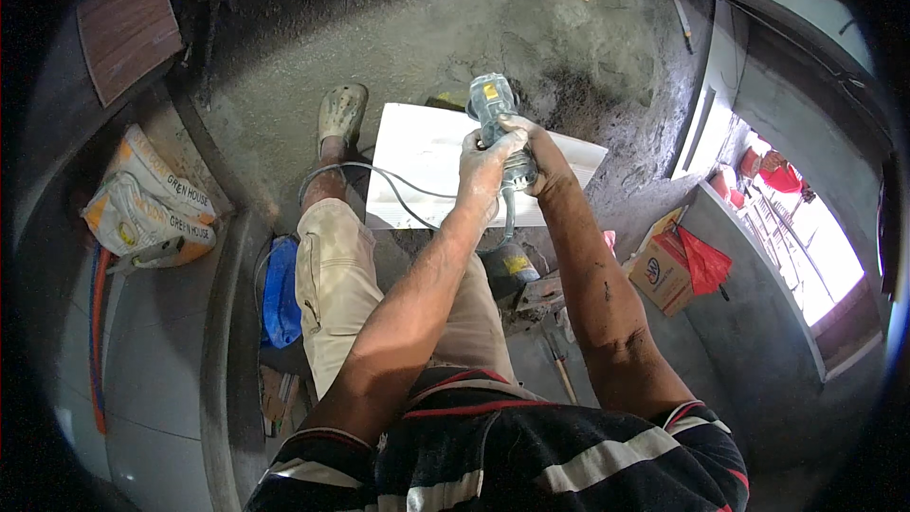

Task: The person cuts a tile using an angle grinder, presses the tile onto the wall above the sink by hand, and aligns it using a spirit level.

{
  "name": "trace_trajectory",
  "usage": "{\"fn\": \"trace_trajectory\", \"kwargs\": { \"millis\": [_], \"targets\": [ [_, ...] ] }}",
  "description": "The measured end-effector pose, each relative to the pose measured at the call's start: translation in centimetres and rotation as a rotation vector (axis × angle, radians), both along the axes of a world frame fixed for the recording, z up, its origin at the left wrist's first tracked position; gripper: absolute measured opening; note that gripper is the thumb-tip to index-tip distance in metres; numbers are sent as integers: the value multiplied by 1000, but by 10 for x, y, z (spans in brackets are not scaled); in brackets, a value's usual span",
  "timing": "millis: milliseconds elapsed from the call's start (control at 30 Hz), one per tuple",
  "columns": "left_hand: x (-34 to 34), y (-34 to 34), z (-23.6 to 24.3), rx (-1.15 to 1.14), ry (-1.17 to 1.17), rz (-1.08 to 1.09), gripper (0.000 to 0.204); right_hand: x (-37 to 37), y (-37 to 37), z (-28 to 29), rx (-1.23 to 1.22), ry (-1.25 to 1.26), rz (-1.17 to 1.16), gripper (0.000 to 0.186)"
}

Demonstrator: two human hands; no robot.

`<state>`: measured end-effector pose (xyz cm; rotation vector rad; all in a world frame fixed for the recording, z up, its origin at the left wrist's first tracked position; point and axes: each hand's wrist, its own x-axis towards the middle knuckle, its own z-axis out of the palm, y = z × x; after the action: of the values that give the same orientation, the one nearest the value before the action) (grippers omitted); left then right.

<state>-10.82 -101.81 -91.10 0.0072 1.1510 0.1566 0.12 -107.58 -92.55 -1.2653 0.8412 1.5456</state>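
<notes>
Grips a dust-coated pale grey power tool (493,112) just off the view's centre, toward 1 o'clock. Grasps it with the left hand (482,169) at its 7 o'clock side and the right hand (541,155) at its 4 o'clock side. Holds it over a flat white ribbed panel (414,154), with a grey cable (509,218) leaving its 6 o'clock end. Wears an olive clog (342,112), at 9 o'clock from the tool. Farther out, has white-and-orange plastic sacks (156,199) near 9, a crumpled blue bag (280,296) at 8 and a brown cardboard box (658,283) between 4 and 5.
</notes>
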Motion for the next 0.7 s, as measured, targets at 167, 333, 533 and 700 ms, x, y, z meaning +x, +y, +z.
{"fn": "trace_trajectory", "kwargs": {
  "millis": [167, 333, 533, 700],
  "targets": [
    [-1, 0, -3, 44, 19, -38, 59, 1, 4, 1, 26, 1, 23, 21],
    [-1, 0, -4, 10, 17, -16, 59, 0, 3, 0, 12, -6, 26, 22],
    [-2, -1, -6, 27, 12, -23, 59, -1, 5, 1, 2, 15, 20, 23],
    [0, -1, -4, -13, 8, 11, 57, 0, 2, -2, -42, -8, 37, 24]
  ]
}}
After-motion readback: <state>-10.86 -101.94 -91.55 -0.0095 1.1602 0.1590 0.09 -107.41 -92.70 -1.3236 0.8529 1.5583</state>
